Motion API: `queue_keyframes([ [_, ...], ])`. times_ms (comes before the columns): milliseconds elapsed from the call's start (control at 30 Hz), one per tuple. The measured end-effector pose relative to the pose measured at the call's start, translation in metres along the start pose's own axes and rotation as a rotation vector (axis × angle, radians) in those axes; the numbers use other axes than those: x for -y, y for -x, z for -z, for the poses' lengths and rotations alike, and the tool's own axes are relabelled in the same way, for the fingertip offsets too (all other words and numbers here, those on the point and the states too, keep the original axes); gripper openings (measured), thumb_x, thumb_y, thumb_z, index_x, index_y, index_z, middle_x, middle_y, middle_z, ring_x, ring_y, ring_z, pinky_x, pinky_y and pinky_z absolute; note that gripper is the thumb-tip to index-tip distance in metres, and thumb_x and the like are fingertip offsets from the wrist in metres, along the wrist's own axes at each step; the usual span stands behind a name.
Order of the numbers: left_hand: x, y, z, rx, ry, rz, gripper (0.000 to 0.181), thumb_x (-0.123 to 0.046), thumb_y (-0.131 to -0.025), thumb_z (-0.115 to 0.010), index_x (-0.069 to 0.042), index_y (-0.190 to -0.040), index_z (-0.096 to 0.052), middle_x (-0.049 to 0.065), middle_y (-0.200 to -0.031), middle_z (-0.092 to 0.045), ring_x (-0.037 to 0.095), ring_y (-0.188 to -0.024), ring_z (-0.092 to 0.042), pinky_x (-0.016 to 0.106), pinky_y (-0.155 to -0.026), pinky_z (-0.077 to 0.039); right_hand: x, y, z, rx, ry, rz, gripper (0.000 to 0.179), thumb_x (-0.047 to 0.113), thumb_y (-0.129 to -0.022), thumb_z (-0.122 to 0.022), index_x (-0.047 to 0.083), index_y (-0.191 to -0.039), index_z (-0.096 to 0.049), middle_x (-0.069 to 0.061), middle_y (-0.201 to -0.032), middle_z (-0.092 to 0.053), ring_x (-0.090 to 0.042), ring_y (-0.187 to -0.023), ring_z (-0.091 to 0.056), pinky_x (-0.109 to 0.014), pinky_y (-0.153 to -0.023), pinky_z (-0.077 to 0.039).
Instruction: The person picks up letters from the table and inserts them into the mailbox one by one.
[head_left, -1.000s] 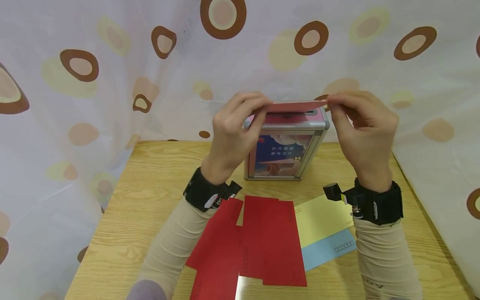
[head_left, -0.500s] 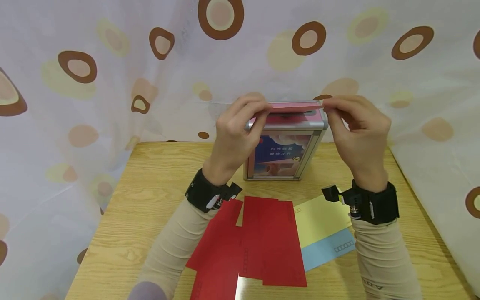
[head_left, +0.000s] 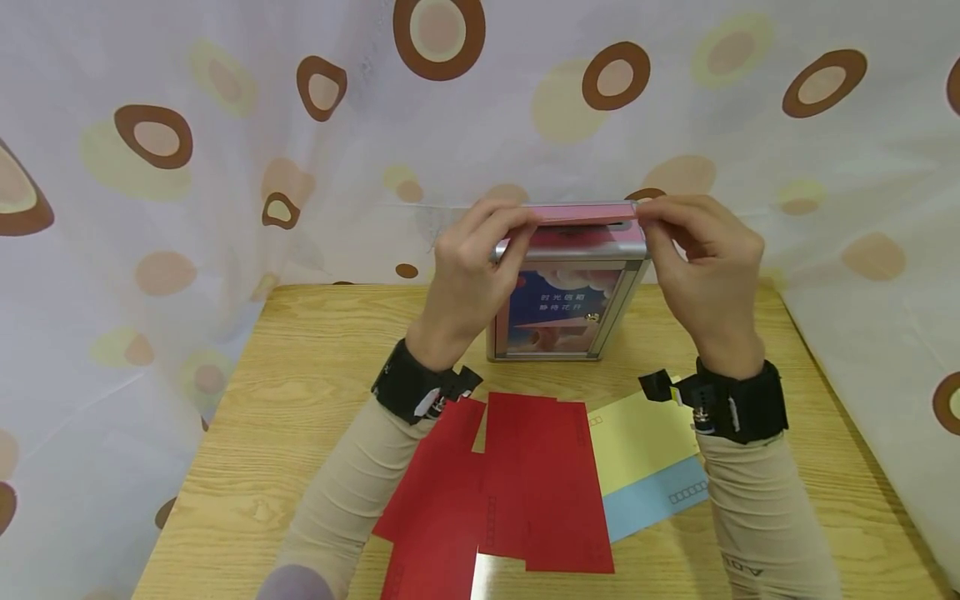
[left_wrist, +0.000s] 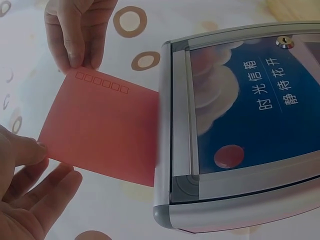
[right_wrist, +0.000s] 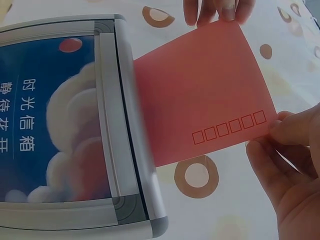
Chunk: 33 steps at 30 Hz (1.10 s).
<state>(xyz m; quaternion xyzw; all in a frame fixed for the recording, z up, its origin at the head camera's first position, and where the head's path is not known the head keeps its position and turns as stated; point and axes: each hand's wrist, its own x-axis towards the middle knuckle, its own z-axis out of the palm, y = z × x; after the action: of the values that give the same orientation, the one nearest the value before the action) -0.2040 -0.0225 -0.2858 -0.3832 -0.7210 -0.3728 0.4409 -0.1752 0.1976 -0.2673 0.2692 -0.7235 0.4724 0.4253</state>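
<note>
A red envelope (left_wrist: 102,127) with a row of printed squares stands above the silver-framed mailbox (head_left: 566,304), its lower part hidden behind the top frame in both wrist views. My left hand (head_left: 480,271) pinches one upper corner of it between thumb and fingers. At the opposite corner, my right hand (right_wrist: 295,167) pinches the edge the same way. In the head view the envelope overlaps the dark slot (head_left: 621,226) in the pink top of the mailbox, leaving only the slot's right end showing. A small lock (left_wrist: 285,42) sits on the mailbox's printed front.
Several red envelopes (head_left: 551,483) lie overlapping on the wooden table (head_left: 300,375) in front of the mailbox. To their right lie a yellow envelope (head_left: 645,437) and a blue envelope (head_left: 656,496). A patterned cloth (head_left: 480,133) hangs behind and on both sides.
My right hand has moved left and slightly down. The envelope's right end has shifted left and dropped a little with it; the left hand has come down slightly.
</note>
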Motion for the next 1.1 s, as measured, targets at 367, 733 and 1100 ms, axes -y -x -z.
queue_keyframes([
  [367, 0.004, 0.005, -0.002, 0.016, 0.000, 0.012, 0.011, -0.004, -0.093, -0.063, 0.002, -0.100, -0.070, 0.014, -0.094, -0.068, 0.016, -0.087, -0.065, 0.024, -0.079, -0.056, -0.029, 0.009, 0.001, 0.018, 0.068, 0.016, 0.014, -0.006, -0.085, -0.066, -0.003, -0.096, -0.075, -0.016, -0.093, -0.072, -0.019, -0.087, -0.066, -0.021, -0.085, -0.055],
  [733, 0.005, 0.008, -0.002, 0.035, -0.015, 0.042, 0.010, -0.003, -0.093, -0.064, 0.002, -0.098, -0.070, 0.013, -0.095, -0.069, 0.016, -0.089, -0.065, 0.023, -0.083, -0.055, -0.023, 0.010, -0.003, 0.027, 0.114, 0.011, 0.013, -0.008, -0.085, -0.066, -0.006, -0.096, -0.074, -0.019, -0.092, -0.071, -0.017, -0.084, -0.064, -0.017, -0.084, -0.052],
  [1100, 0.006, 0.013, -0.004, 0.054, -0.023, 0.075, 0.011, -0.005, -0.094, -0.063, 0.002, -0.098, -0.070, 0.014, -0.094, -0.067, 0.018, -0.089, -0.065, 0.024, -0.081, -0.055, -0.010, 0.010, -0.006, 0.043, 0.147, 0.006, 0.011, -0.011, -0.085, -0.065, -0.010, -0.093, -0.071, -0.024, -0.090, -0.070, -0.017, -0.082, -0.062, -0.014, -0.083, -0.051],
])
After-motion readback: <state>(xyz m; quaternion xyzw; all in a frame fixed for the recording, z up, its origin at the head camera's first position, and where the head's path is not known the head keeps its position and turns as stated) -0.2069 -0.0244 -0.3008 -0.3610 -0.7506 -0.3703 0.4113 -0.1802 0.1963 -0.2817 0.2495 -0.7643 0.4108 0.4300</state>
